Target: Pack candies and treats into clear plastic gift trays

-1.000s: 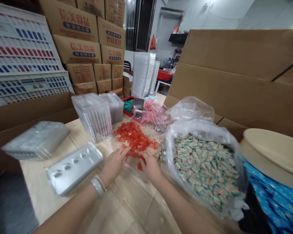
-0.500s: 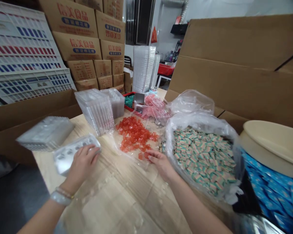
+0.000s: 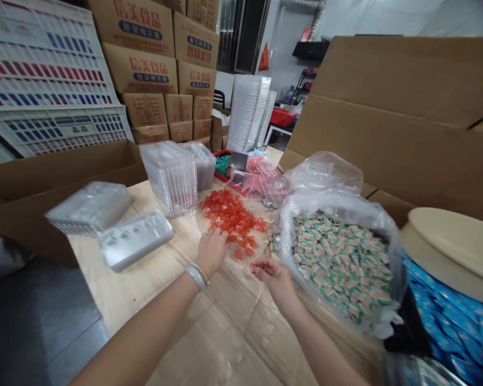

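Observation:
A loose pile of small translucent red plastic pieces (image 3: 229, 212) lies on clear plastic film on the wooden table. My left hand (image 3: 212, 251) is at the near left edge of the pile, fingers curled down; whatever its fingertips hold is hidden. Just right of a few stray pieces, my right hand (image 3: 274, 279) pinches a small red plastic piece (image 3: 254, 268) between thumb and fingers. Left of my hands, a clear plastic blister tray (image 3: 136, 241) with a row of hollows rests on the table, touched by neither hand.
Stacked clear trays (image 3: 171, 179) stand behind, with another stack (image 3: 90, 209) at the table's left edge. A clear bag of small striped packets (image 3: 342, 262) sits close on my right, beside a cream basin (image 3: 459, 241). Cardboard boxes (image 3: 140, 69) rise at the back.
My left hand has left the blister tray and moved right to the red pile. My right hand has drawn slightly back from the pile with a red piece. The view has shifted a little.

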A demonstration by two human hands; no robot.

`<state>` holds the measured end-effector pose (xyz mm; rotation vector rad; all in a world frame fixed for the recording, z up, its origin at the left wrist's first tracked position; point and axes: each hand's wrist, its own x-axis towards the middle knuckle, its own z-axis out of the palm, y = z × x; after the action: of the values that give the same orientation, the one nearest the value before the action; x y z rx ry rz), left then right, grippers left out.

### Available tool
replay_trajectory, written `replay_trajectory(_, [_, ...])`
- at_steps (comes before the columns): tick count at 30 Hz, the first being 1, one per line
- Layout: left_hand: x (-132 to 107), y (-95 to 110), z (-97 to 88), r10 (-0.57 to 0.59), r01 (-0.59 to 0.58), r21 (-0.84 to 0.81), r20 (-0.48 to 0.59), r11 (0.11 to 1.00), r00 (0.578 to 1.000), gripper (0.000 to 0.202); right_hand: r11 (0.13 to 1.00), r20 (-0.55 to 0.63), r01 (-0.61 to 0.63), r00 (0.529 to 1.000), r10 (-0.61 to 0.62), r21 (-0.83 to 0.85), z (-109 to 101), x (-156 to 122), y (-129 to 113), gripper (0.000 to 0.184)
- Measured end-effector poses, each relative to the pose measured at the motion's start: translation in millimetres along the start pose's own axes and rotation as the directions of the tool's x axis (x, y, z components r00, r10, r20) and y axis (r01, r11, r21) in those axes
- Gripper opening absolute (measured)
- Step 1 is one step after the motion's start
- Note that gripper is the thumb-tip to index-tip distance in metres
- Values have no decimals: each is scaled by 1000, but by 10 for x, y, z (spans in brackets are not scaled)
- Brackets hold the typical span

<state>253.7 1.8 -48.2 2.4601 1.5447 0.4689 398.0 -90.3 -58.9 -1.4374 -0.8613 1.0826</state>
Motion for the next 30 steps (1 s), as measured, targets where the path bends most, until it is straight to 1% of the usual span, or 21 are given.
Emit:
replay_trajectory(2, [60,17,0,-8,8,-39,12,999,1000,12,1000,45,19,999,-18,-19,58,-28,46,27])
replay_trajectory(3, [83,14,-30,-11,12,-65,17,998,1000,10,999,68,40,997,-38,-35,106,-51,66,25])
replay_trajectory(5, [80,-37,-155,-20,22,-132,19,991,1000,10,990,106,106,990,-96,-96,217,-112,92,23])
replay_trajectory(7, [-34,-156,-340,-36,37,-202,7,979,999,14,958,160,210,970,-181,-194,334,-183,88,20])
replay_trajectory(8, [-141,-233,-435,-65,63,-291,3,955,998,18,930,207,275,952,-227,-245,394,-217,74,18])
replay_trajectory(9, [-281,-312,-520,-113,107,-406,10,908,994,22,895,267,343,925,-270,-286,456,-245,53,16])
replay_trajectory(10, [-445,-385,-585,-193,181,-576,40,797,980,26,857,330,410,893,-307,-313,521,-267,28,15])
replay_trajectory(11, [-623,-448,-627,-282,263,-718,97,644,955,31,819,391,470,857,-335,-330,588,-279,1,16])
replay_trajectory(12, [-805,-494,-640,-362,336,-810,166,481,917,32,783,441,519,825,-353,-343,658,-280,-26,17])
replay_trajectory(13, [-978,-524,-628,-423,386,-858,227,340,877,32,748,482,558,797,-364,-359,726,-272,-51,17])
replay_trajectory(14, [-1132,-537,-594,-467,415,-874,266,252,843,29,713,521,593,771,-367,-375,791,-255,-71,18])
replay_trajectory(15, [-1259,-538,-544,-496,425,-883,283,200,821,26,677,562,625,743,-362,-390,848,-231,-86,18])
replay_trajectory(17, [-1423,-518,-429,-518,413,-896,279,162,809,23,607,659,687,676,-330,-401,931,-177,-102,19])
replay_trajectory(19, [-1483,-496,-337,-515,390,-906,258,165,817,20,542,748,744,600,-283,-391,963,-133,-103,20])
replay_trajectory(20, [-1487,-490,-307,-511,380,-909,247,173,824,19,513,779,766,570,-260,-389,964,-119,-98,20])
replay_trajectory(22, [-1472,-490,-281,-502,365,-912,231,186,833,17,447,819,800,532,-216,-401,947,-108,-79,21])
replay_trajectory(25, [-1438,-501,-290,-503,349,-918,215,188,837,15,300,853,846,499,-155,-441,920,-126,-47,18])
replay_trajectory(27, [-1426,-498,-309,-517,335,-924,198,185,833,15,205,857,861,496,-141,-465,914,-168,-57,16])
replay_trajectory(28, [-1425,-490,-321,-524,333,-926,198,176,828,17,183,850,860,503,-153,-476,911,-201,-78,19])
replay_trajectory(29, [-1427,-477,-336,-528,338,-928,210,157,823,18,182,837,855,515,-183,-486,906,-242,-110,24])
replay_trajectory(30, [-1433,-460,-353,-524,349,-929,238,122,817,19,205,819,847,528,-223,-490,900,-291,-149,30])
